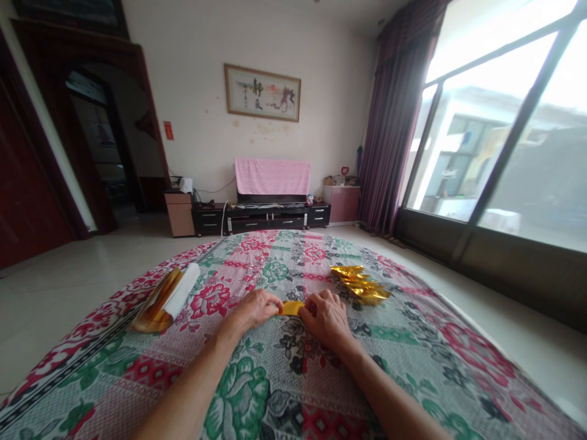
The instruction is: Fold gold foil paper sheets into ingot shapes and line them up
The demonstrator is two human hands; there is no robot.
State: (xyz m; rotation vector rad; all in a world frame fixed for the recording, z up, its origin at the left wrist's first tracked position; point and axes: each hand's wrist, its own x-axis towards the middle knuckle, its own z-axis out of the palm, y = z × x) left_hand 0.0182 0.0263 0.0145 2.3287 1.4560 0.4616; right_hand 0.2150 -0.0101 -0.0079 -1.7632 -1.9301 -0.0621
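Note:
A small strip of yellow paper [292,308] lies between my two hands, low over the flowered tablecloth [275,272]. My left hand [257,307] pinches its left end between thumb and fingers. At the other end, my right hand [326,313] has its thumb and bent fingers closed on the paper. To the right, beyond my right hand, rests a row of shiny gold foil folded pieces [362,286]. Off to the left is an open packet [156,305] with gold-yellow sheets and a white sheet; neither hand touches it.
Against the far wall stands a low black TV cabinet [275,219], with a pink cloth [273,176] draped over the thing on top. A purple curtain [394,122] and large windows [513,134] are on the right. The doorway [110,140] is at left.

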